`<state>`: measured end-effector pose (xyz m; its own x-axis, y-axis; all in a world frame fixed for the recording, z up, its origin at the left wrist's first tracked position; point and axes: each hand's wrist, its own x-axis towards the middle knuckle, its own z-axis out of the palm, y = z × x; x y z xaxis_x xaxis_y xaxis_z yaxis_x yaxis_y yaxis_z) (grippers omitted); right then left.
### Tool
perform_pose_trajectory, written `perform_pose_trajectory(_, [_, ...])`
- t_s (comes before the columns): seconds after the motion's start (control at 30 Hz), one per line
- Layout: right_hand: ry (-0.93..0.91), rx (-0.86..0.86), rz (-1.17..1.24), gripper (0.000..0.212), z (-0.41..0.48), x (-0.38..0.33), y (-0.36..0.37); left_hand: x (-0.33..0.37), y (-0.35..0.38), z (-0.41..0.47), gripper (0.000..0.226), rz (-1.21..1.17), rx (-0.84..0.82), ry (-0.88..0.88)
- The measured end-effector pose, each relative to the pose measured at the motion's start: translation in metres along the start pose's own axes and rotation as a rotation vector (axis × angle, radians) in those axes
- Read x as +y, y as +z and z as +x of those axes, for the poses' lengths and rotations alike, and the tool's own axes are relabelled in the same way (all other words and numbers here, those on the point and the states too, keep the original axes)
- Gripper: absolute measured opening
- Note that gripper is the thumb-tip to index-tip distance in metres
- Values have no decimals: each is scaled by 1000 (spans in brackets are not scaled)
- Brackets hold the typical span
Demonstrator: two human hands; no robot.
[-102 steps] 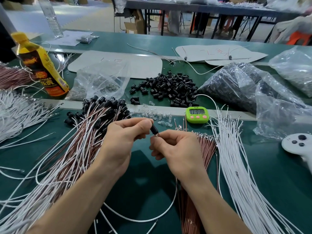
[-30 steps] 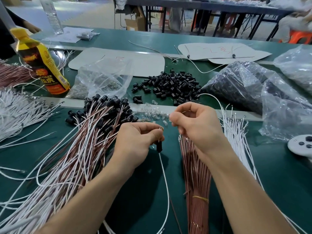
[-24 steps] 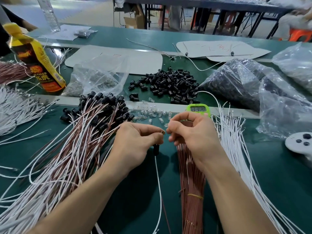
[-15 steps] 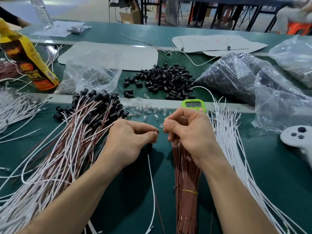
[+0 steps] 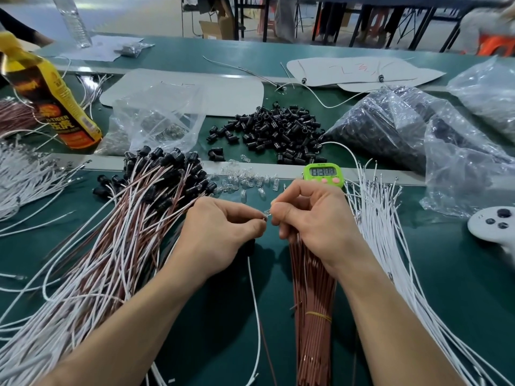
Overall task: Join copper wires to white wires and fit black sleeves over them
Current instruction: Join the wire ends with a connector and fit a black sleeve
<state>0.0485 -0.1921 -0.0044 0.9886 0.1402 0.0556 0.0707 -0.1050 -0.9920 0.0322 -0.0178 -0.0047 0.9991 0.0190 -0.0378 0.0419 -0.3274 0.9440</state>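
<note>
My left hand [image 5: 220,232] pinches the top ends of a white wire [image 5: 255,296] and a thin copper wire, with a black sleeve [image 5: 250,246] hanging on them just below the fingers. My right hand [image 5: 315,218] pinches a small clear bulb [image 5: 267,212] and holds it against those wire ends. A tied bundle of copper wires [image 5: 312,324] lies under my right wrist. Loose white wires [image 5: 390,246] fan out on the right. A pile of finished pairs with black sleeves [image 5: 133,218] lies on the left.
Loose black sleeves [image 5: 276,132] are heaped behind, clear bulbs [image 5: 245,182] scattered before them. A green timer [image 5: 323,174], plastic bags [image 5: 418,129], a yellow bottle [image 5: 50,93], a white controller [image 5: 493,227] and more white wires [image 5: 25,179] surround the green table [image 5: 446,274].
Over the last second my right hand came down from beside the bulbs to meet my left hand, bringing a bulb to the wire ends. The sleeve stays hanging under my left fingers.
</note>
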Motion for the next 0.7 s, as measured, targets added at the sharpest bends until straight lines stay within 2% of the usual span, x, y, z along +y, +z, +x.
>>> perform_pose_trajectory(0.4, [55, -12, 35, 24, 0, 0, -5, -4, 4, 1, 21, -33, -14, 7])
perform_pose_trajectory(0.7, [90, -22, 85, 30, -1, 1, -6, -5, 6, 1, 30, -78, -10, 8])
